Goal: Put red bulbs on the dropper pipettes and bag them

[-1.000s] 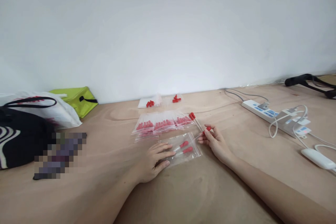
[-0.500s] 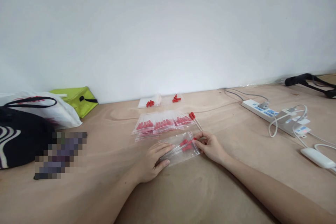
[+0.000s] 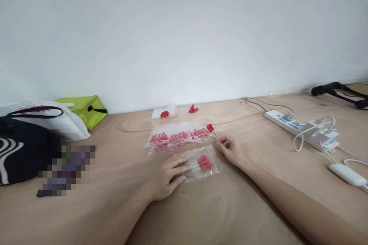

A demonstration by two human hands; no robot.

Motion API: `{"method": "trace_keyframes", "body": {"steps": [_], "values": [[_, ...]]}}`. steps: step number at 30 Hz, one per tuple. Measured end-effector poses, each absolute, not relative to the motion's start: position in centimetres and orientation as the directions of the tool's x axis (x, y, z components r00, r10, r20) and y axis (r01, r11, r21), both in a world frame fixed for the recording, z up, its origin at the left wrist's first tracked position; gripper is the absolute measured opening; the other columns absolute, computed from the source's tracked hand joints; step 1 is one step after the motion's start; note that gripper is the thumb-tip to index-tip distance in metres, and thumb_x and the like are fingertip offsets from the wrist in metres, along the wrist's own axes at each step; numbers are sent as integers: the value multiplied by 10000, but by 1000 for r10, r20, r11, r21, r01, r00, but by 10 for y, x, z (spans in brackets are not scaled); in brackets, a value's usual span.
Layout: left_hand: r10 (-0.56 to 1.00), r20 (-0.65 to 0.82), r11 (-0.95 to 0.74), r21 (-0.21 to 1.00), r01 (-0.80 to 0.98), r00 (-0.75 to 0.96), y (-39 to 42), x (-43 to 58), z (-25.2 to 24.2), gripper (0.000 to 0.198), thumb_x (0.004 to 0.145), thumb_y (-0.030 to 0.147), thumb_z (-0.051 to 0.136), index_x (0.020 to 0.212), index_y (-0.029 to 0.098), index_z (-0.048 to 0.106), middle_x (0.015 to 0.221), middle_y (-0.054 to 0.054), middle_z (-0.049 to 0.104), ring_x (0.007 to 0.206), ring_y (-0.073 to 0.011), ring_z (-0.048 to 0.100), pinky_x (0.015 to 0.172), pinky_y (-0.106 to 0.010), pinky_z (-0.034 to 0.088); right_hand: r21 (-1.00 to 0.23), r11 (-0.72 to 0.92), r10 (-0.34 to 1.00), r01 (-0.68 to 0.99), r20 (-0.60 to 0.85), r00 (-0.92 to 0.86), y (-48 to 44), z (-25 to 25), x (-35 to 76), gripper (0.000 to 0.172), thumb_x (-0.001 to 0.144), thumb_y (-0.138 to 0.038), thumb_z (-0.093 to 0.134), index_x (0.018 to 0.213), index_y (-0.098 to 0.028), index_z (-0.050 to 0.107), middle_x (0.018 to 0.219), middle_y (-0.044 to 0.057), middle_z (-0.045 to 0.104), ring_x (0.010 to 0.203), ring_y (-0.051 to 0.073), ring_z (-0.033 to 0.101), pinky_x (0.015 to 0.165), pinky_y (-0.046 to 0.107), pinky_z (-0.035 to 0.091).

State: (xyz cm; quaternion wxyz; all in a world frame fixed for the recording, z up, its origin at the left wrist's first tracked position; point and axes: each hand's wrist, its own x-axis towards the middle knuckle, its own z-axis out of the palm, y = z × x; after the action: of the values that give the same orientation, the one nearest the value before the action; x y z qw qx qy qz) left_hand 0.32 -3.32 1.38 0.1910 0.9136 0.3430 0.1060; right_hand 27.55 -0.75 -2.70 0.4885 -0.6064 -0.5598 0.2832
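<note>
A clear zip bag lies on the wooden table, with three red-tipped sticks inside it. My left hand rests on the bag's left part, its fingers spread. Just beyond the bag's right edge is my right hand, fingers pinched at the lower ends of two loose red-tipped sticks; whether it grips them is hard to make out. Filled bags of red-tipped sticks overlap in a row behind.
Small red pieces lie on bags near the wall. On the right are a white power strip with cables and a black frame. A black bag, white bag and green bag stand left.
My right hand has moved off the bag, up and right toward the loose sticks. The third stick now lies in the bag beside the other two. My left hand stays on the bag.
</note>
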Motion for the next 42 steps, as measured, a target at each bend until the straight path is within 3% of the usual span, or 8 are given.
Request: {"method": "trace_keyframes", "body": {"steps": [5,15,19,22,25,30,35,42], "values": [[675,57,-679,437,590,735,-32,3,13,345,845,253,438,1181,293,505,1307,-23,440,1208,-216,375,1021,-445,276,-784,-34,899,619,247,361,33,-32,285,214,677,-335,564,803,-162,568,708,49,609,608,163,546,562,267,392],[665,56,-683,449,576,745,-32,1,13,362,857,271,431,1216,292,468,1322,-23,423,1224,-217,361,1040,-462,238,-815,-34,890,579,239,388,50,-31,286,312,697,-227,549,998,-149,524,777,120,613,762,233,578,637,308,422],[678,40,-669,449,593,734,-34,3,17,383,855,275,432,1238,275,446,1323,-27,424,1229,-219,352,1029,-447,269,-938,43,862,343,208,462,26,-26,292,662,712,-312,502,1292,-134,237,644,-17,526,532,159,538,493,276,436],[676,62,-675,452,583,734,-33,2,14,403,858,285,429,1260,290,412,1333,-17,410,1233,-220,344,1032,-450,259,-991,137,896,6,126,426,-2,-22,288,926,630,-339,591,1347,-236,14,626,-92,466,423,107,496,393,234,425],[675,64,-677,448,584,735,-32,0,9,417,859,293,425,1275,284,393,1343,-24,395,1243,-222,326,1031,-444,261,-990,124,927,-74,89,363,-24,-19,279,1020,597,-341,642,1344,-263,-48,630,-97,478,432,110,532,397,237,456],[674,51,-678,440,589,737,-31,-1,6,417,866,294,404,1282,284,382,1356,-25,374,1246,-231,319,1032,-463,249,-974,178,915,-144,109,388,-27,-20,265,898,640,-444,622,1314,-238,65,626,-79,517,473,121,561,457,258,492],[673,52,-683,425,594,738,-31,0,8,416,869,295,398,1284,282,377,1356,-27,372,1245,-229,319,1035,-454,249,-971,127,968,-200,78,237,-24,-24,258,545,641,-536,591,1049,-203,447,633,-38,560,554,129,580,572,292,508],[669,64,-689,427,585,740,-31,1,9,432,868,288,406,1296,285,348,1346,-31,381,1241,-223,322,1035,-453,249,-994,102,993,38,104,57,-30,-24,251,342,648,-474,608,813,-177,642,650,-6,604,553,115,531,542,257,447]]}}
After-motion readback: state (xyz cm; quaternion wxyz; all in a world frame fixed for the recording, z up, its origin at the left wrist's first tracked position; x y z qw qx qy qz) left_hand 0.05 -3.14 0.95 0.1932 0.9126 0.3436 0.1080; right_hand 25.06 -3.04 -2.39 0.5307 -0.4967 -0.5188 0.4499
